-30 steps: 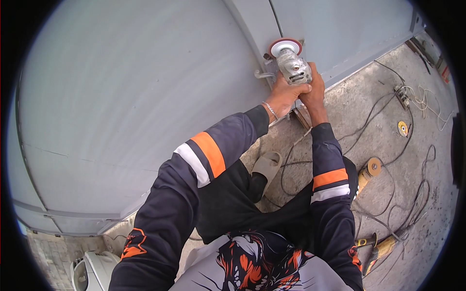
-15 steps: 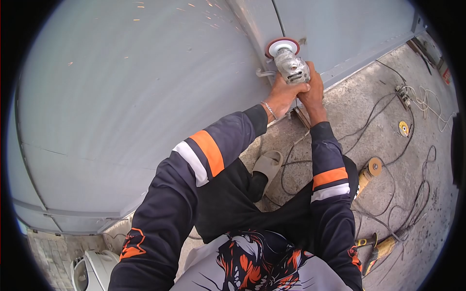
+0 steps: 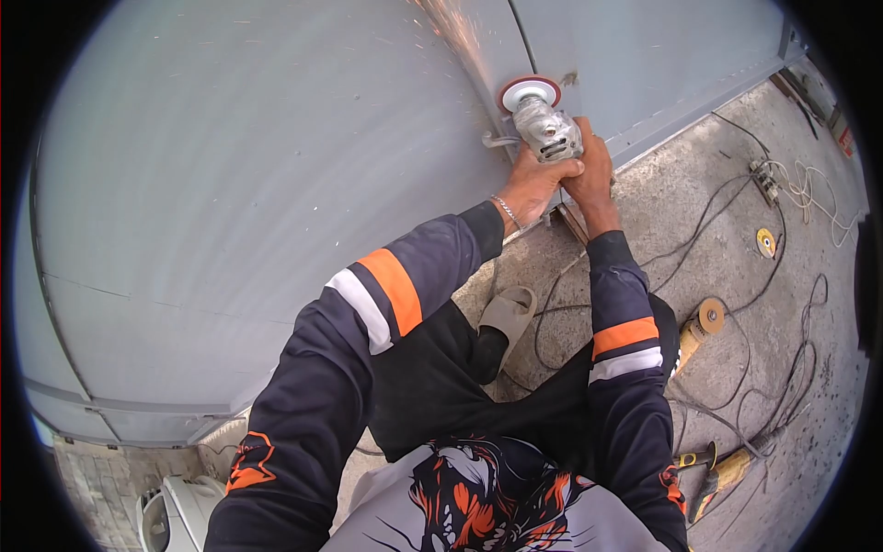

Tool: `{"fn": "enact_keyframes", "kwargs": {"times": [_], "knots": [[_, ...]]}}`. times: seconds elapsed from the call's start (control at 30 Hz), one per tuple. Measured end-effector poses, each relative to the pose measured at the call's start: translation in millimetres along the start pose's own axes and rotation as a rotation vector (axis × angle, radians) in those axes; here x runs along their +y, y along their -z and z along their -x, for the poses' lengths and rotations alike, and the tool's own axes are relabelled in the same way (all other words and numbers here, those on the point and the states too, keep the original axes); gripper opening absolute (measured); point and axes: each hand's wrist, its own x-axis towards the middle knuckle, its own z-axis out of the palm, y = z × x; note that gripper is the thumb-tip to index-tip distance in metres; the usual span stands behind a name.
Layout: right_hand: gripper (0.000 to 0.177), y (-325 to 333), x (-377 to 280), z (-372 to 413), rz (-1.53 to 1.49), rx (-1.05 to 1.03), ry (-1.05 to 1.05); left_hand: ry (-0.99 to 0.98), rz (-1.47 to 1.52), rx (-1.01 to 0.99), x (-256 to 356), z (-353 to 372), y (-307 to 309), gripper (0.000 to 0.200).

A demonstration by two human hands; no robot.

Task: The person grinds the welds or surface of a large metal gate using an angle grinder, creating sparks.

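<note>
An angle grinder [image 3: 549,131] with a silvery, worn head is held between both hands. Its reddish disc [image 3: 530,92] meets the grey metal panel [image 3: 276,166] near a vertical seam, and orange sparks [image 3: 455,32] stream up and to the left. My left hand [image 3: 533,184], with a chain bracelet at the wrist, is closed round the grinder's body, thumb across the top. My right hand [image 3: 593,175] wraps the body from the right side. The grinder's rear part is hidden by the hands. A curved metal handle [image 3: 499,140] sticks out just left of the grinder.
On the concrete floor to the right lie a second, yellow grinder [image 3: 699,331], another yellow power tool [image 3: 731,469], a small yellow disc [image 3: 765,243], a power strip [image 3: 765,182] and tangled black cables [image 3: 736,405]. A white plastic chair [image 3: 179,511] stands at lower left.
The grinder and both hands have shifted slightly left and down. The sparks have become a dense stream near the disc, where before they were scattered.
</note>
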Motion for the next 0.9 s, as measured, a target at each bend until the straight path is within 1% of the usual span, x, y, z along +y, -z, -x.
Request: {"fn": "enact_keyframes", "kwargs": {"times": [0.03, 0.13, 0.23, 0.33, 0.43, 0.63, 0.73, 0.83, 0.9], "knots": [[0.052, -0.2, -1.3, -0.2, 0.006, 0.001, 0.002, 0.008, 0.013, -0.004, 0.8, -0.2, 0.7, 0.082], [0.05, 0.5, -2.8, 0.0, 0.005, 0.003, 0.008, -0.005, 0.018, 0.002, 0.4, 0.2, 0.2, 0.081], [0.051, 1.1, -4.0, -0.6, -0.014, 0.008, 0.007, 0.03, 0.024, 0.03, 1.8, 1.4, -1.1, 0.08], [0.053, 0.0, -3.0, 1.9, 0.001, 0.041, 0.019, 0.004, -0.011, -0.007, 2.0, -2.9, 1.3, 0.078], [0.056, -1.0, -1.3, 2.8, -0.051, 0.067, 0.003, 0.01, -0.045, -0.059, 3.7, -2.1, 1.1, 0.068], [0.057, -1.5, 3.7, 1.5, -0.043, 0.067, 0.011, -0.042, -0.052, 0.001, 0.4, -0.5, -5.9, 0.072], [0.058, -2.9, 2.6, 1.5, -0.035, 0.019, -0.019, -0.011, -0.038, 0.002, 0.4, -0.6, -1.7, 0.075], [0.061, -6.8, 3.1, 2.6, -0.044, 0.035, 0.001, -0.025, -0.039, 0.006, 1.5, 2.0, -0.7, 0.074], [0.063, -5.0, 2.9, 2.6, -0.032, 0.018, -0.022, -0.016, -0.047, 0.02, 2.6, 2.4, -2.2, 0.074]]}}
